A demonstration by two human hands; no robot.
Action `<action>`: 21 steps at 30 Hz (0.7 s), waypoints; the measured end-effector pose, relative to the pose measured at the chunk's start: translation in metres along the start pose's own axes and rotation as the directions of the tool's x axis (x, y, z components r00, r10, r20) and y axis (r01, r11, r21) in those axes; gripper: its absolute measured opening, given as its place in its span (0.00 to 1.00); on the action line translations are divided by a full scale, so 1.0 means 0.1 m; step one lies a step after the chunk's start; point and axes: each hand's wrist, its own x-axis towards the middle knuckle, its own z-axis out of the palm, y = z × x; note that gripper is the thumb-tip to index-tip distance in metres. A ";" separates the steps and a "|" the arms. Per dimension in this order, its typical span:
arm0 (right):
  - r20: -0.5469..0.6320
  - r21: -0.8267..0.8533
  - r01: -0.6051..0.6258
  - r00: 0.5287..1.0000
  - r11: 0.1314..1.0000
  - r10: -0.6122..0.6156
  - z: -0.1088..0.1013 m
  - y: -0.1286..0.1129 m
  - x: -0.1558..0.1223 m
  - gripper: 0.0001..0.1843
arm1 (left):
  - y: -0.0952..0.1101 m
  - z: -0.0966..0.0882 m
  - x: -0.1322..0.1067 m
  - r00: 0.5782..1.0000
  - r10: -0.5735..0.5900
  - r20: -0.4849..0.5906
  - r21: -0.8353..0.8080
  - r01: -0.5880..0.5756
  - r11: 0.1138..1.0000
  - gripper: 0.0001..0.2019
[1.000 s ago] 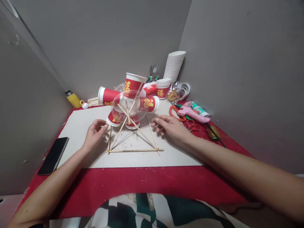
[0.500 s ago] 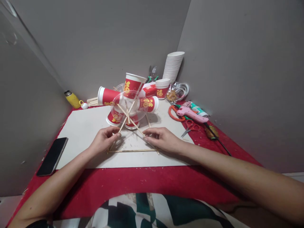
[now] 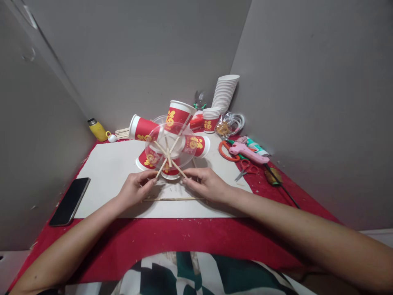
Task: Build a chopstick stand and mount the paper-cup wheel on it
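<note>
A wheel of red and white paper cups (image 3: 180,111) set between clear plastic discs (image 3: 192,153) stands on a frame of thin wooden sticks (image 3: 176,144). Two of the front sticks cross just below the hub, where a short stick end pokes forward. My left hand (image 3: 138,187) pinches the lower part of the left front stick. With thumb and fingers, my right hand (image 3: 205,184) grips the lower part of the right front stick. A horizontal stick (image 3: 173,199) runs low between my hands. The lower ends of the crossed sticks are hidden by my fingers.
White board (image 3: 104,164) covers part of the red tabletop (image 3: 184,235). A phone (image 3: 70,201) lies left; a yellow bottle (image 3: 97,130) stands behind it. Rightward are a pink glue gun (image 3: 248,152), red scissors (image 3: 245,170) and stacked paper cups (image 3: 225,92). Grey walls enclose the back and sides.
The cup wheel and its stick frame have shifted slightly right and nearer to me, the wheel tilting a little. My hands have kept their pinch on the front sticks.
</note>
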 end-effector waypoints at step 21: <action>0.005 -0.108 0.079 0.997 0.991 -0.079 -0.02 -0.09 -0.08 0.15 | -0.26 -0.59 0.78 0.948 -0.254 -0.191 -0.479 0.136 0.867 0.20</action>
